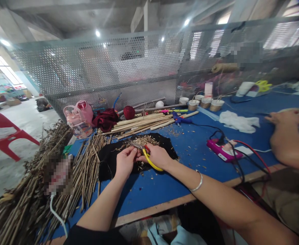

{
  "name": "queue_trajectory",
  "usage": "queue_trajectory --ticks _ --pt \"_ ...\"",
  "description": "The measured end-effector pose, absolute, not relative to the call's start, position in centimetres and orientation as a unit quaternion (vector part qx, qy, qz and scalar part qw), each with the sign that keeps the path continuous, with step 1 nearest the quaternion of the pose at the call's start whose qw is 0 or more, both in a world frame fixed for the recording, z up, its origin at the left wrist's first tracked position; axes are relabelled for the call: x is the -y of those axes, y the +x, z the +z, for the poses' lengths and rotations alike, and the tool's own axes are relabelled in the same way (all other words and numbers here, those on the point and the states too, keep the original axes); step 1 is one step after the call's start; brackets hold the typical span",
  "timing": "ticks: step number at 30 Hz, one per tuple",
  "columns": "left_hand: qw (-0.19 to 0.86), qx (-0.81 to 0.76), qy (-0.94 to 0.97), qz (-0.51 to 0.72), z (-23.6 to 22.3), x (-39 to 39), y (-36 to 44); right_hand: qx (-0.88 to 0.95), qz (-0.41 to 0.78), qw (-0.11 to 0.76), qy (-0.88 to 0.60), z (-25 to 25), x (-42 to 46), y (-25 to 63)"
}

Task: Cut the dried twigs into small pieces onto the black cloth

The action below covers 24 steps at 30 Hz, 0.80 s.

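Note:
My right hand [159, 156] is closed around scissors [148, 158] with yellow handles, whose metal blades point up and left. My left hand [125, 162] pinches its thumb and fingers together beside the right fingertips; whatever it grips there is too small to make out. Both hands are over a black cloth [105, 166] on the blue tabletop. A pile of small, pale plant chips [146, 139] lies on the cloth, just beyond the fingers.
Dry stalks [88, 173] are heaped on the left. Peeled sticks [139, 122], a blue glue gun [181, 119] and a pink bottle [79, 122] line the back. At right are a magenta power strip [223, 149], white gloves [238, 121] and another person's arm [287, 139].

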<state>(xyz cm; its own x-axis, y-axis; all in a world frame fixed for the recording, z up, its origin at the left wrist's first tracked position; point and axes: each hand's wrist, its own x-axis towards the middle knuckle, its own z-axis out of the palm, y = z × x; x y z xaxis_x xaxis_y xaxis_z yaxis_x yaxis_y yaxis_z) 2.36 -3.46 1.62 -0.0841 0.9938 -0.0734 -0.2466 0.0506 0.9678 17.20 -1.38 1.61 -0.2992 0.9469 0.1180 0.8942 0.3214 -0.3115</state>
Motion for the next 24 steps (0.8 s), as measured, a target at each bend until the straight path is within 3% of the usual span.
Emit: queue_trajectory --ticks 15,24 --pt "0.487 -0.507 0.432 0.564 1.54 3.37 1.86 0.803 0.094 0.124 -0.575 2.32 1.72 17.21" --pt "0.555 -0.481 0.372 0.567 1.92 3.39 2.12 0.8 0.105 0.151 -0.571 1.95 1.25 17.68"
